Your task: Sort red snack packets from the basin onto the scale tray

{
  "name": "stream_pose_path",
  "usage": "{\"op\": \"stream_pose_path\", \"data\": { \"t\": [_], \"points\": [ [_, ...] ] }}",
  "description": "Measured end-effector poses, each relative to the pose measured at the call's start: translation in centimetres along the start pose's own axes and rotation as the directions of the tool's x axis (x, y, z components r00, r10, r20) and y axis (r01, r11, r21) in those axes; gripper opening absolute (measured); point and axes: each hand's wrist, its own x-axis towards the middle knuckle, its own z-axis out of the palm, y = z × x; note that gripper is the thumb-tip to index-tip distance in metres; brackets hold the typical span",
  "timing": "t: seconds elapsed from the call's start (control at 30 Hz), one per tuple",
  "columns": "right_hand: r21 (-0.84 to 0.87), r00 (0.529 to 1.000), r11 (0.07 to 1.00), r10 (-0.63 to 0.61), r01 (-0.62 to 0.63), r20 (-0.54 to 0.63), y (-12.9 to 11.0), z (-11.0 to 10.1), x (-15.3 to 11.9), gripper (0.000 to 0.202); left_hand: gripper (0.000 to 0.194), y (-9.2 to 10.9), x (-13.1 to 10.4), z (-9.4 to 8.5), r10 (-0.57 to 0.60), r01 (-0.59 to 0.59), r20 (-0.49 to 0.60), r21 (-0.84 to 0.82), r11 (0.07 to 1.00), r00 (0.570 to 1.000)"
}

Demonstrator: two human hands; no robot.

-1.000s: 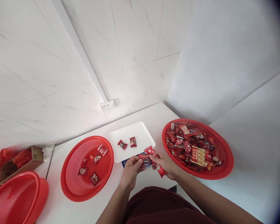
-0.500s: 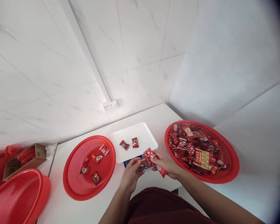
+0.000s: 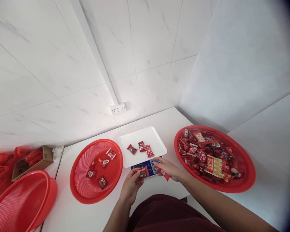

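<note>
My left hand (image 3: 130,184) is closed on a dark red wrapped snack packet (image 3: 142,174) in front of the scale's blue keypad (image 3: 149,167). A small red packet (image 3: 164,175) is gripped under the fingers of my right hand (image 3: 168,169), at the keypad's right end. Just beyond, the white weighing tray (image 3: 128,164) carries a red packet with white dots (image 3: 149,150), a dark red packet (image 3: 141,146) and another small packet (image 3: 131,149). Both hands are apart from the tray's packets.
On the right stands a red basket (image 3: 252,175) heaped with wrapped snacks. Left of the scale, a red basket (image 3: 120,161) holds several packets. Another red basket (image 3: 44,180) and a cardboard box (image 3: 37,166) with red bags are at the far left. A wall socket (image 3: 118,109) sits behind the table.
The white-dotted packet has left my right hand and now lies on the tray beside the other two. My hands have moved apart, the left keeping its dark red packet.
</note>
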Motion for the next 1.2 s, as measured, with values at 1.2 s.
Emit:
{"op": "stream_pose_path", "data": {
  "t": [1.2],
  "points": [
    [0.314, 0.967, 0.916, -0.254, 0.251, -0.03, 1.2, 2.9, -4.0, 0.034, 0.039, -2.5, -1.3, 5.0, -0.097, -0.103, 0.373, 0.48, 0.871, 0.923]
  ]
}}
